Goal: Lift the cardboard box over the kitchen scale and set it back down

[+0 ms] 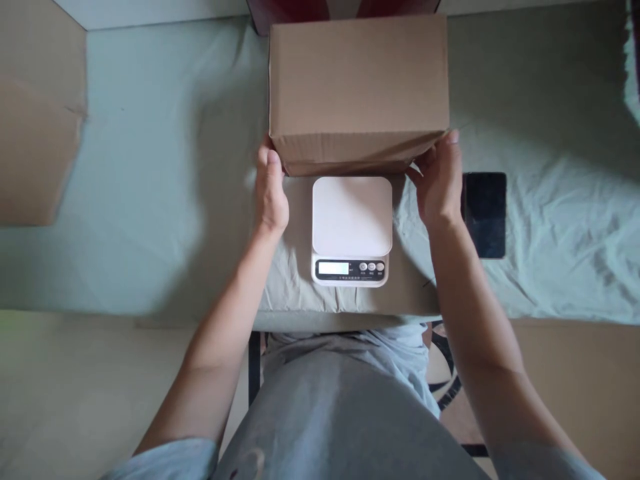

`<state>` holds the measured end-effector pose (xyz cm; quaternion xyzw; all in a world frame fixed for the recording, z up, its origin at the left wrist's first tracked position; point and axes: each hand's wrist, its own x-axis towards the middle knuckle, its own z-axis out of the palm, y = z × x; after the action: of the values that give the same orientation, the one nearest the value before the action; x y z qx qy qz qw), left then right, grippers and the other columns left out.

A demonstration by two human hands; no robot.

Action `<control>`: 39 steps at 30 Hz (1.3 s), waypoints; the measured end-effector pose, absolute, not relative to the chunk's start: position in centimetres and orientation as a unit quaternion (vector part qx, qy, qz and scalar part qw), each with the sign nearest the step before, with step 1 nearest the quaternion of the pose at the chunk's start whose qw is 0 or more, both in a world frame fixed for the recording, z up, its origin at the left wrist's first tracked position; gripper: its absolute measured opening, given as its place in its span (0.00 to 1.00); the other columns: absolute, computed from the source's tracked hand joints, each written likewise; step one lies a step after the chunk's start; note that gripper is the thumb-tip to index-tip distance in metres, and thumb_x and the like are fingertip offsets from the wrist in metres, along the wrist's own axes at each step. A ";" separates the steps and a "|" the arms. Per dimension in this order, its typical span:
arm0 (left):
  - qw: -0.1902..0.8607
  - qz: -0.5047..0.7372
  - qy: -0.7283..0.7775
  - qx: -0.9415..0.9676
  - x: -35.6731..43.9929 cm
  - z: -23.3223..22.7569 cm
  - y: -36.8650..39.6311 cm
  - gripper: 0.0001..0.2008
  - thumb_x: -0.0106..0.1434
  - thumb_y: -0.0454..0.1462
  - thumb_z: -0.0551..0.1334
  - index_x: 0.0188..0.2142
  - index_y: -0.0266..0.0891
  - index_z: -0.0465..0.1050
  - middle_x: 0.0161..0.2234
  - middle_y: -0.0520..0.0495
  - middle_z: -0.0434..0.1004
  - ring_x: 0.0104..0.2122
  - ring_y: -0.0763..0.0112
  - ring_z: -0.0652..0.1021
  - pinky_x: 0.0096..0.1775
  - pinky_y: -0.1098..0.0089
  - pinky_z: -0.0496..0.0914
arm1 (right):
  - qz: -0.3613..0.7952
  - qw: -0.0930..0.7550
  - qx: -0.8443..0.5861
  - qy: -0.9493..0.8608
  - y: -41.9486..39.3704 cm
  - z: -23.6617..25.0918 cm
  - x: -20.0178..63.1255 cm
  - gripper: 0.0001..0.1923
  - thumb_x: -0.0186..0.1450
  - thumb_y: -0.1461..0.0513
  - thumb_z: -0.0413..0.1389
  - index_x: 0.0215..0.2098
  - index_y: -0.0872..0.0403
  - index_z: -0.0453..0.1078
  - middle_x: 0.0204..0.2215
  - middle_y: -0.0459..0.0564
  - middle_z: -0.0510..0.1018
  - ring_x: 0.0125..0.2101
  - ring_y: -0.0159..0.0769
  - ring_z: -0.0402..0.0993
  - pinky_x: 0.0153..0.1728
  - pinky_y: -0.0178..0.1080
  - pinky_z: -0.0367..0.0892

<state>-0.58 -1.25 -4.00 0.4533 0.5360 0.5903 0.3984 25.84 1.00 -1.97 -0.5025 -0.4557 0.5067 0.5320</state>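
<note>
Between my two hands is a brown cardboard box, its near side facing me. My left hand grips the box's near left corner, thumb up along the side and the other fingers hidden behind it. At the near right corner, my right hand holds the box with its fingers curled at the lower edge. Just in front of the box, a white kitchen scale lies flat with nothing on its plate. Its small display is lit, but the reading is too faint to make out.
A dark phone-like device lies right of my right wrist. Another cardboard box stands at the far left. A pale green cloth covers the surface, and a red object is behind the held box.
</note>
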 end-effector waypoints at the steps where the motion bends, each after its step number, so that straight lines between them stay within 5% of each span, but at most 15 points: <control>1: 0.403 0.593 0.527 0.456 -0.8 -4.2 -1.2 0.37 0.55 0.67 0.51 0.56 0.51 0.64 0.65 0.46 0.60 0.67 0.62 0.58 0.64 0.57 0.59 | 0.511 0.540 -0.503 -0.440 1.2 -2.3 26.2 0.31 0.55 0.33 0.46 0.46 0.40 0.66 0.48 0.45 0.77 0.52 0.44 0.72 0.49 0.51 0.71; 4: 0.417 0.604 0.527 0.428 -1.8 -5.2 -0.9 0.35 0.57 0.65 0.51 0.57 0.54 0.64 0.66 0.48 0.57 0.68 0.61 0.57 0.64 0.52 0.56 | 0.522 0.561 -0.515 -0.386 1.8 -3.3 27.3 0.33 0.52 0.33 0.49 0.46 0.41 0.65 0.48 0.46 0.76 0.49 0.43 0.73 0.53 0.55 0.67; 11: 0.452 0.622 0.529 0.360 -3.8 -6.8 -0.1 0.34 0.49 0.67 0.58 0.49 0.55 0.72 0.59 0.50 0.69 0.63 0.59 0.64 0.63 0.52 0.58 | 0.524 0.549 -0.528 -0.382 2.7 -4.6 28.8 0.36 0.49 0.32 0.49 0.47 0.41 0.65 0.48 0.47 0.76 0.51 0.44 0.71 0.55 0.58 0.64; 18: 0.473 0.597 0.504 0.408 -2.1 -4.8 0.2 0.31 0.55 0.65 0.55 0.52 0.57 0.71 0.61 0.52 0.66 0.66 0.59 0.60 0.62 0.52 0.60 | 0.503 0.516 -0.519 -0.460 1.0 -1.5 26.4 0.32 0.52 0.32 0.48 0.48 0.35 0.65 0.52 0.38 0.77 0.55 0.44 0.68 0.56 0.55 0.67; 23: 0.470 0.597 0.514 0.398 -0.5 -1.0 0.0 0.26 0.63 0.60 0.52 0.52 0.51 0.70 0.59 0.51 0.68 0.66 0.62 0.61 0.63 0.56 0.59 | 0.501 0.554 -0.481 -0.459 0.4 1.3 25.1 0.31 0.54 0.34 0.50 0.45 0.42 0.69 0.51 0.44 0.76 0.53 0.45 0.71 0.52 0.52 0.70; 26: 0.462 0.602 0.509 0.406 0.0 2.4 -2.0 0.25 0.67 0.56 0.48 0.53 0.47 0.68 0.58 0.50 0.69 0.66 0.64 0.61 0.63 0.59 0.59 | 0.500 0.583 -0.463 -0.442 -0.7 4.0 25.5 0.33 0.51 0.35 0.54 0.43 0.47 0.69 0.50 0.49 0.76 0.54 0.47 0.71 0.51 0.51 0.72; 30: 0.428 0.611 0.497 0.445 0.5 5.0 -6.6 0.23 0.61 0.59 0.55 0.46 0.49 0.71 0.56 0.52 0.71 0.64 0.60 0.63 0.63 0.59 0.61 | 0.496 0.569 -0.464 -0.464 -4.1 6.6 26.7 0.33 0.50 0.34 0.55 0.44 0.45 0.71 0.46 0.48 0.76 0.49 0.45 0.74 0.51 0.51 0.73; 39: 0.450 0.630 0.483 0.409 0.9 2.6 -14.7 0.15 0.65 0.52 0.55 0.42 0.50 0.73 0.56 0.50 0.71 0.60 0.60 0.68 0.61 0.55 0.64 | 0.440 0.584 -0.491 -0.474 -12.0 3.3 26.5 0.25 0.63 0.41 0.47 0.51 0.40 0.70 0.48 0.48 0.77 0.58 0.47 0.69 0.49 0.56 0.74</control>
<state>0.91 -14.67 2.61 0.4090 0.4832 0.6297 0.4502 26.53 -11.98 3.34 -0.4908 -0.4736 0.4402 0.5840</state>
